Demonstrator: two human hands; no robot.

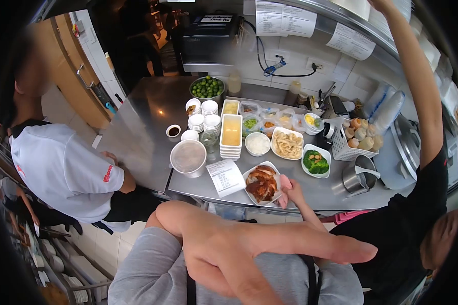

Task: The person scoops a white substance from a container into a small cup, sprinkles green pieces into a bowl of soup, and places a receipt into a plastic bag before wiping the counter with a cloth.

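Observation:
Very close to the camera, my left hand (229, 236) crosses in front of my grey shirt (142, 264). One finger stretches to the right and others point downward, spread apart. It holds nothing that I can see. My right hand does not show. Beyond my hand, a white dish of glossy browned roast meat (262, 184) lies by the counter's near edge. A co-worker's hand (293, 193) grips a soft pink item (284, 192) at that dish's right rim. A printed paper slip (225, 178) lies left of the dish.
The steel counter (142, 127) carries a rice bowl (258, 144), pale strips (287, 143), broccoli (316, 162), a lidded tub (188, 158), limes (207, 87) and a metal pot (359, 175). Co-workers stand left in white (71, 168) and right in black (392, 239), one arm raised.

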